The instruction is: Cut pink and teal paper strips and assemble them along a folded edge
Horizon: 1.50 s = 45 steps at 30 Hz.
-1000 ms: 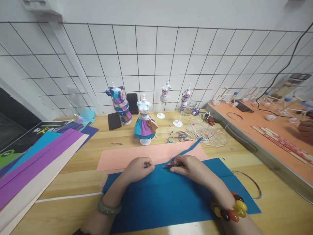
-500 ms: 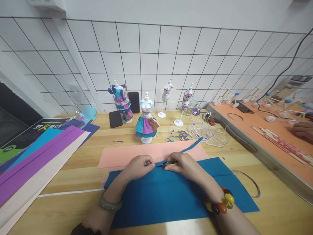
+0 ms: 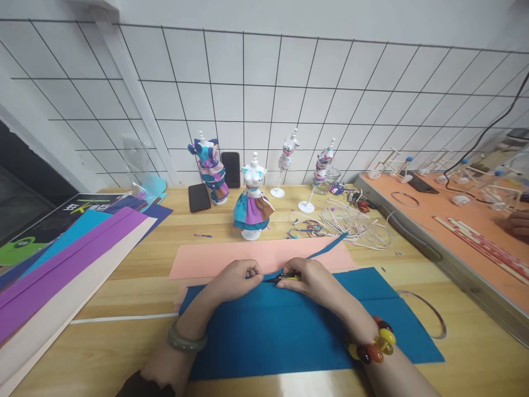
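A teal sheet (image 3: pixel 289 336) lies flat on the wooden table (image 3: pixel 124 298) in front of me, over the near edge of a pink sheet (image 3: pixel 231 256). My left hand (image 3: pixel 237 278) pinches the teal sheet's far edge with closed fingers. My right hand (image 3: pixel 312 281) grips small scissors (image 3: pixel 281 277), blades pointing left toward the left hand, along the sheet's far edge. A cut teal strip (image 3: pixel 328 246) trails up and to the right from behind the right hand.
Purple, cream and blue sheets (image 3: pixel 61 270) are stacked at the left. Four small dress-form mannequins (image 3: pixel 252 204) and two phones (image 3: pixel 199 197) stand near the tiled wall. Loose strips (image 3: pixel 355 223) pile at centre right. An orange table (image 3: pixel 463 220) with another person's hand (image 3: pixel 516 223) lies right.
My hands stayed close together at the sheet's far edge; the scissors sit a little further left along it. The camera view tilted slightly.
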Each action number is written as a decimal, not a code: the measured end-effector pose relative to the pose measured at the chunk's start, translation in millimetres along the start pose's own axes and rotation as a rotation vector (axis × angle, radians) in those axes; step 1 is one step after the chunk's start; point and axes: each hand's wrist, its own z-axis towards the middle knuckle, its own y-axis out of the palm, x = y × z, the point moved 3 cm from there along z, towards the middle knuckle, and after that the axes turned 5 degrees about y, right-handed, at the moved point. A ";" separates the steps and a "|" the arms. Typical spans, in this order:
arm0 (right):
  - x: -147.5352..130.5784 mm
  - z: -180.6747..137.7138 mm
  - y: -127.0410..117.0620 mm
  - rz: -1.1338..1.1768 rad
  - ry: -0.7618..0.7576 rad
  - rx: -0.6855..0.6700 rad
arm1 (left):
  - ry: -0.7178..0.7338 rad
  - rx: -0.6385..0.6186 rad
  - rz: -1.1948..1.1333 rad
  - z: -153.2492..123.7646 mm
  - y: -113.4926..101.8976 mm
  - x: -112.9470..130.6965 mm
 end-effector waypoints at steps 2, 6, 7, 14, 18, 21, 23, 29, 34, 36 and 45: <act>-0.1 0.1 0.5 -0.006 -0.002 0.001 | 0.002 0.001 -0.016 0.0 0.0 0.2; 0.2 -0.5 1.3 -0.015 0.006 -0.008 | 0.008 0.003 -0.011 0.4 -0.2 0.1; 0.3 -0.7 1.3 -0.019 0.007 -0.007 | 0.010 0.003 -0.007 0.6 -0.3 0.0; -1.0 -1.2 1.1 -0.032 -0.018 0.002 | 0.016 0.001 -0.013 1.2 0.1 -2.2; -0.8 -1.2 2.1 -0.032 -0.015 0.000 | 0.017 -0.001 -0.031 0.9 0.7 -2.8; 0.1 -1.0 3.0 -0.030 -0.004 -0.003 | 0.014 -0.002 -0.035 0.8 0.8 -3.2; 0.5 -0.8 3.2 -0.031 0.000 -0.006 | 0.011 -0.004 -0.037 0.7 0.7 -3.5; 2.0 -0.4 3.9 -0.032 -0.008 -0.001 | 0.013 0.000 -0.031 0.5 0.4 -3.7; 4.8 0.5 6.1 -0.030 0.003 -0.001 | 0.012 0.005 -0.034 0.2 0.7 -2.8; 5.3 0.5 6.7 -0.029 0.006 0.001 | 0.011 0.004 -0.035 0.0 0.7 -2.5; 2.8 0.1 7.4 -0.053 -0.001 0.013 | 0.018 0.005 -0.016 -0.7 -1.1 -0.3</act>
